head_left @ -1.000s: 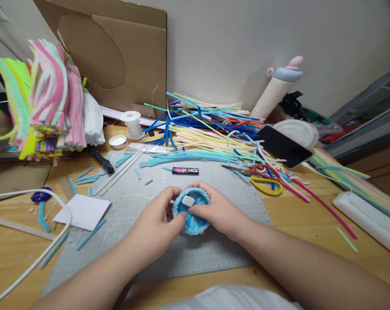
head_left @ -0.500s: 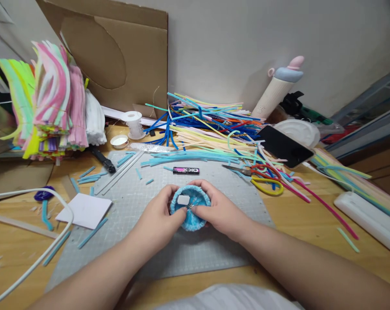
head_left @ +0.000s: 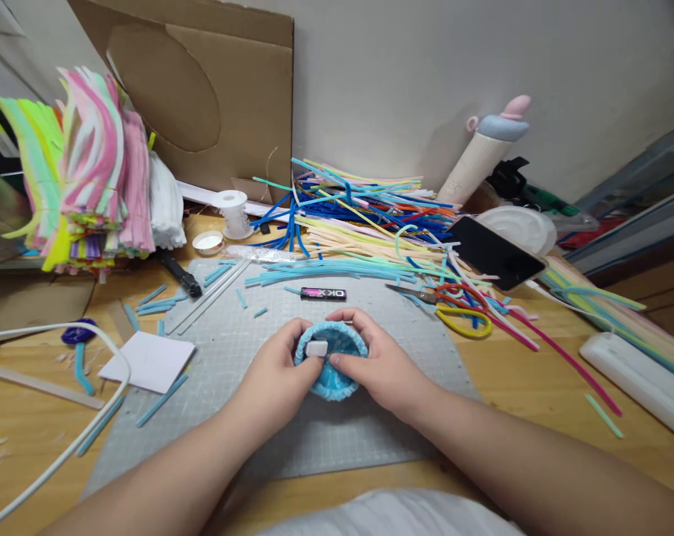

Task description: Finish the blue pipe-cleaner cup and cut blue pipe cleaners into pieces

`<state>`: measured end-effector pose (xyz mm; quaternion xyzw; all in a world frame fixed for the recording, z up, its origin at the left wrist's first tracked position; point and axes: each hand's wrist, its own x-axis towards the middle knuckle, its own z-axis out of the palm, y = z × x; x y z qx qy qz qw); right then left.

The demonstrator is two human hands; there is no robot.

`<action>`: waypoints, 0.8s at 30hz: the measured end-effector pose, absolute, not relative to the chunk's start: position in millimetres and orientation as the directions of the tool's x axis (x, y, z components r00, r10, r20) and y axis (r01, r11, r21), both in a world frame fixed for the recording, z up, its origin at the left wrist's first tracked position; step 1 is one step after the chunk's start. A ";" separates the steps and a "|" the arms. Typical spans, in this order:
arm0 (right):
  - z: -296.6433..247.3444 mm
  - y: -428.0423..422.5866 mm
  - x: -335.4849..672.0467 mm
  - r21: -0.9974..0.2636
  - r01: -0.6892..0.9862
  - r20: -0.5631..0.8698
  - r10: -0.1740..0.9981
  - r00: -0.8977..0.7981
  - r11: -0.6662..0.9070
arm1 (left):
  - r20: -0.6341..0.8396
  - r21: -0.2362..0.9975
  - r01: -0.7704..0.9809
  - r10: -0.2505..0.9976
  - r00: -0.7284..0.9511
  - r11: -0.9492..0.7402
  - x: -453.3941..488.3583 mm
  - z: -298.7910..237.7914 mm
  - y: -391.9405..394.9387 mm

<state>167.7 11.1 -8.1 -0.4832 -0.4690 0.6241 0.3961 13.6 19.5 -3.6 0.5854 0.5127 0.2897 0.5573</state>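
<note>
Both grips are closed round the small blue woven cup (head_left: 337,383), over the grey cutting mat (head_left: 230,357) on the table (head_left: 538,380). My left hand (head_left: 275,376) clasps its 9 o'clock side and my right hand (head_left: 381,368) its 3 o'clock side. The white tab (head_left: 317,348) has slid off my right thumb toward 10 o'clock on the rim, by my left thumb. It looks nearly seated.

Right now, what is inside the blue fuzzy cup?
A small white block lies inside the blue fuzzy cup, near its rim. The left hand and right hand cover the rest; its floor is hidden.
</note>
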 end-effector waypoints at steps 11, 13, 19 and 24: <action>-5.4 8.8 164.8 -0.953 -0.046 -0.289 0.943 -0.165 -0.300 | -0.170 0.969 0.223 0.941 0.291 0.106 18.1 -3.2 14.4; -5.3 8.1 164.2 -0.949 -0.044 -0.303 0.941 -0.151 -0.312 | -0.135 0.960 0.275 0.954 0.266 0.059 18.9 -4.5 11.7; -6.7 7.7 164.2 -0.937 -0.095 -0.320 0.936 -0.146 -0.336 | -0.129 0.952 0.303 0.955 0.267 0.044 20.0 -7.3 7.6; -10.8 7.3 163.0 -0.933 -0.115 -0.329 0.937 -0.113 -0.342 | -0.143 0.967 0.241 0.953 0.267 0.078 22.6 -7.5 7.7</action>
